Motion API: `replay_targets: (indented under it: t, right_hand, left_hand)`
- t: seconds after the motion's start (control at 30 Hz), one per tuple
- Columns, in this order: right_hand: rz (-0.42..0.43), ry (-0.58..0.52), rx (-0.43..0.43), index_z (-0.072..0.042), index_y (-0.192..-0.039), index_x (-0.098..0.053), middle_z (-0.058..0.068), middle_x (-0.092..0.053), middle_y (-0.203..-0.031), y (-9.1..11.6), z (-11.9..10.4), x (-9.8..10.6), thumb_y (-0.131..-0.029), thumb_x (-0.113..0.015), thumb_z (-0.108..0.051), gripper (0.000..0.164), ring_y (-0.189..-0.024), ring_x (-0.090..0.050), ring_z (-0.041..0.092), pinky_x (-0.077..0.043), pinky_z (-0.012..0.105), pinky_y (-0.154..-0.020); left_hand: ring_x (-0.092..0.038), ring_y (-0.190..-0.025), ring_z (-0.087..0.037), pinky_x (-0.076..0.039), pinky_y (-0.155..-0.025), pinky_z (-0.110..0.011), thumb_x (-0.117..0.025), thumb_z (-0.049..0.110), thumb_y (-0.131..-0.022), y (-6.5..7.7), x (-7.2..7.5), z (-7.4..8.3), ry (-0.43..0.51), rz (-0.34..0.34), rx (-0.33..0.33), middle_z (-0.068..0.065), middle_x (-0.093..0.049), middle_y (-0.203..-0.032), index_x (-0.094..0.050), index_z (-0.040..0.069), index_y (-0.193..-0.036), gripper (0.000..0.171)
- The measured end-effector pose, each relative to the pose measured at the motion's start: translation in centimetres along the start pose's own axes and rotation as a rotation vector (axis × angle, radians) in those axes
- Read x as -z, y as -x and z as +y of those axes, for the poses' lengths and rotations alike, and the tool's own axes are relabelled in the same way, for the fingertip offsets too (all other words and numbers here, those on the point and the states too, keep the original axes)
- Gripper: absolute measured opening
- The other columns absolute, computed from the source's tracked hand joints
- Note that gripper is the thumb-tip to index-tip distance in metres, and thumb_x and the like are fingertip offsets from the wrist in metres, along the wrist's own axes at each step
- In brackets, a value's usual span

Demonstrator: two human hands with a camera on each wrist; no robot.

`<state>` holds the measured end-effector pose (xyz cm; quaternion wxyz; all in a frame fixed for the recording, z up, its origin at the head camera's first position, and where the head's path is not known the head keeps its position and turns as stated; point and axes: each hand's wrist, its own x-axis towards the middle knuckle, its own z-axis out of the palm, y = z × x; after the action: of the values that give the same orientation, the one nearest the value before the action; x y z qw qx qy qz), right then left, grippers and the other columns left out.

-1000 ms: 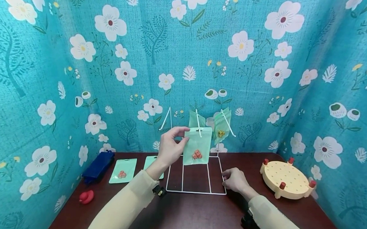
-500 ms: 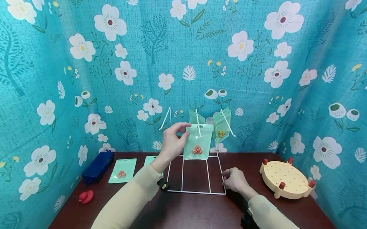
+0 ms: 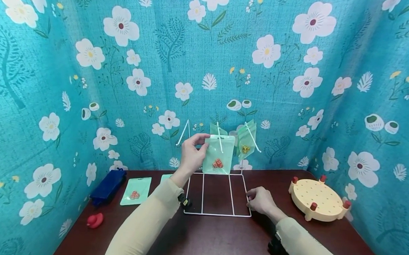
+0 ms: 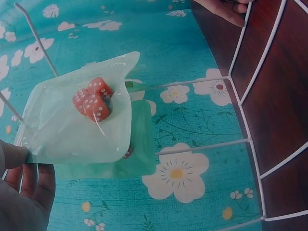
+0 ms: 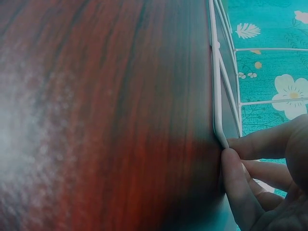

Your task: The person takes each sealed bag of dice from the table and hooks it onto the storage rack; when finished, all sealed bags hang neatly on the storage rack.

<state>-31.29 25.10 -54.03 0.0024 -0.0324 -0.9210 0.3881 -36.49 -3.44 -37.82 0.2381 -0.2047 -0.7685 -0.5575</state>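
My left hand (image 3: pixel 192 153) pinches the upper left edge of a pale green zip pouch (image 3: pixel 211 152) with red dice (image 3: pixel 218 163) in its lower part. The middle prong of a white wire display rack (image 3: pixel 202 196) crosses the pouch's top near its hang hole; its tip shows in front. Seen from the left wrist, thumb and fingers hold one corner of the pouch (image 4: pixel 57 120), and another green pouch (image 4: pixel 142 125) is behind it. My right hand (image 3: pixel 263 201) pinches the rack's right base wire, thumb and forefinger meeting at the wire (image 5: pixel 217 106) in the right wrist view.
A pouch with yellow dice (image 3: pixel 246 140) hangs on the right prong; the left prong (image 3: pixel 182 132) bears nothing. Left on the table lie a dice pouch (image 3: pixel 136 189), a partly hidden pouch (image 3: pixel 165 177), a blue item (image 3: pixel 108 187) and a red duck (image 3: pixel 95 220). A round pegged stand (image 3: pixel 318 199) sits right.
My left hand has raised the pouch a little, moving its top edge higher along the middle prong. My right hand stays on the rack's base wire.
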Motion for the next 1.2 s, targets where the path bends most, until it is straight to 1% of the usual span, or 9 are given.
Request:
replay_targets:
  t: [0.07,0.17,0.3,0.5,0.63,0.8,0.93,1.1,1.2]
  right_hand:
    - [0.002,0.009,0.010,0.004,-0.124,-0.082,0.008,-0.073,-0.090,0.0,0.0,0.0,-0.084,-0.084,0.006,0.039,-0.072,-0.066,0.016,-0.059,0.029,-0.061]
    - [0.004,0.010,0.002,0.004,-0.124,-0.082,0.008,-0.073,-0.092,-0.1,0.1,-0.1,-0.084,-0.085,0.006,0.040,-0.074,-0.065,0.017,-0.058,0.029,-0.061]
    - [0.000,-0.001,-0.004,0.005,-0.125,-0.081,0.009,-0.075,-0.093,-0.1,0.2,-0.2,-0.084,-0.084,0.008,0.041,-0.072,-0.068,0.015,-0.060,0.029,-0.061]
    - [0.001,-0.012,-0.006,0.006,-0.125,-0.080,0.011,-0.076,-0.095,-0.2,0.2,-0.3,-0.085,-0.083,0.010,0.041,-0.070,-0.069,0.014,-0.063,0.030,-0.062]
    - [0.000,-0.002,-0.002,0.006,-0.125,-0.081,0.010,-0.076,-0.094,-0.2,0.2,-0.3,-0.085,-0.082,0.009,0.040,-0.070,-0.069,0.015,-0.061,0.030,-0.061]
    - [-0.001,-0.001,-0.007,0.004,-0.125,-0.081,0.009,-0.075,-0.093,0.0,0.1,-0.2,-0.085,-0.082,0.008,0.040,-0.071,-0.067,0.015,-0.059,0.029,-0.061]
    - [-0.004,-0.004,-0.007,0.004,-0.125,-0.082,0.008,-0.075,-0.093,0.0,0.1,-0.2,-0.085,-0.082,0.008,0.040,-0.070,-0.068,0.015,-0.059,0.029,-0.061]
    - [-0.004,-0.004,-0.010,0.003,-0.125,-0.082,0.009,-0.075,-0.094,0.0,-0.1,-0.1,-0.085,-0.083,0.007,0.040,-0.071,-0.068,0.014,-0.060,0.029,-0.062]
    - [-0.002,0.002,-0.007,0.003,-0.125,-0.082,0.008,-0.075,-0.094,0.1,0.0,0.0,-0.084,-0.083,0.008,0.041,-0.072,-0.067,0.015,-0.060,0.029,-0.062]
  left_hand:
    - [-0.079,-0.108,-0.027,-0.067,-0.078,-0.033,-0.074,0.000,-0.105,-0.1,0.0,-0.1,0.010,0.009,0.009,-0.012,-0.084,-0.119,-0.083,0.014,-0.127,0.028]
    - [-0.079,-0.107,-0.028,-0.063,-0.076,-0.028,-0.075,-0.001,-0.103,-0.3,-0.1,-0.4,0.016,0.025,0.011,-0.013,-0.084,-0.118,-0.083,0.013,-0.126,0.028]
    - [-0.080,-0.108,-0.028,-0.062,-0.077,-0.026,-0.075,-0.001,-0.103,-0.7,-0.2,-0.7,0.012,0.037,0.032,-0.012,-0.084,-0.118,-0.083,0.014,-0.125,0.028]
    - [-0.080,-0.112,-0.025,-0.062,-0.082,-0.032,-0.075,0.002,-0.103,-1.3,-0.5,-1.0,-0.017,0.046,0.076,-0.009,-0.085,-0.122,-0.083,0.017,-0.126,0.029]
    - [-0.079,-0.112,-0.026,-0.063,-0.086,-0.037,-0.075,0.002,-0.103,-1.8,-0.7,-1.0,-0.025,0.051,0.090,-0.010,-0.085,-0.121,-0.083,0.017,-0.127,0.029]
    - [-0.079,-0.114,-0.027,-0.067,-0.091,-0.043,-0.074,0.001,-0.103,-2.3,-1.0,-1.2,-0.017,0.066,0.106,-0.010,-0.084,-0.123,-0.082,0.016,-0.127,0.030]
    - [-0.080,-0.115,-0.030,-0.068,-0.093,-0.048,-0.073,0.000,-0.103,-2.7,-1.3,-1.4,-0.006,0.081,0.112,-0.012,-0.084,-0.124,-0.082,0.014,-0.127,0.030]
    - [-0.080,-0.116,-0.029,-0.068,-0.094,-0.049,-0.072,0.001,-0.104,-2.9,-1.8,-1.7,-0.018,0.077,0.114,-0.012,-0.084,-0.125,-0.081,0.015,-0.128,0.029]
    - [-0.080,-0.116,-0.030,-0.067,-0.096,-0.050,-0.072,0.002,-0.106,-2.9,-1.9,-1.7,-0.035,0.072,0.099,-0.013,-0.084,-0.126,-0.081,0.014,-0.129,0.028]
